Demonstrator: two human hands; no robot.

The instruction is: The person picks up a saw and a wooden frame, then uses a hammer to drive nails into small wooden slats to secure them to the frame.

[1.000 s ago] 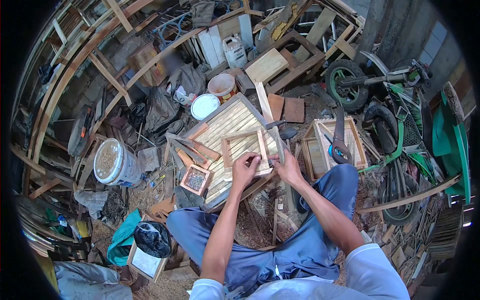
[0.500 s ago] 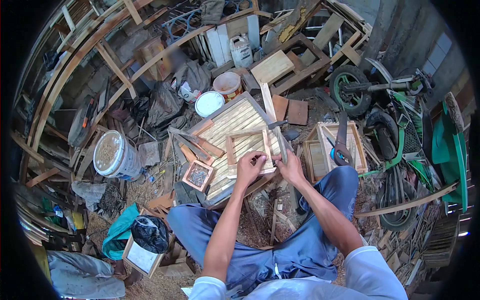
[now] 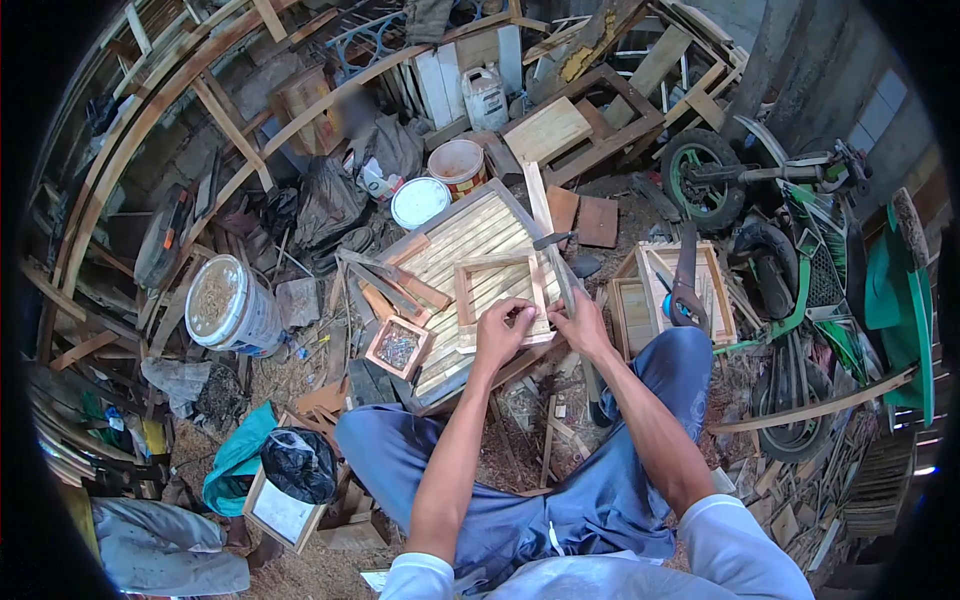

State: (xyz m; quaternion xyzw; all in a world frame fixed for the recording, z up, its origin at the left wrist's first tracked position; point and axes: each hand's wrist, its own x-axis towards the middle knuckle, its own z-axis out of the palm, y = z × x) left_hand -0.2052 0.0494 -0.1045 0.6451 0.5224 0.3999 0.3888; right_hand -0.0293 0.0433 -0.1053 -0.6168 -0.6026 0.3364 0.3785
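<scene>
A small rectangular wooden frame lies on a low slatted wooden worktop. At its near right corner my left hand rests with thumb and fingertips pinched together; whatever is between them is too small to make out. Just to the right, my right hand is closed around the handle of a hammer, its thumb and forefinger reaching toward the left fingertips. The hammer's head points away from me, beyond the frame's right side. A small square wooden box of nails sits left of the frame.
Wood offcuts lie left of the frame. A handsaw rests on a wooden box at right, near my knee. Buckets stand behind the worktop, a motorbike to the right. Another person's legs show lower left.
The camera view has shifted very slightly. Both hands stay at the frame's near right corner, with the right fingertips a little lower and the hammer still in that hand.
</scene>
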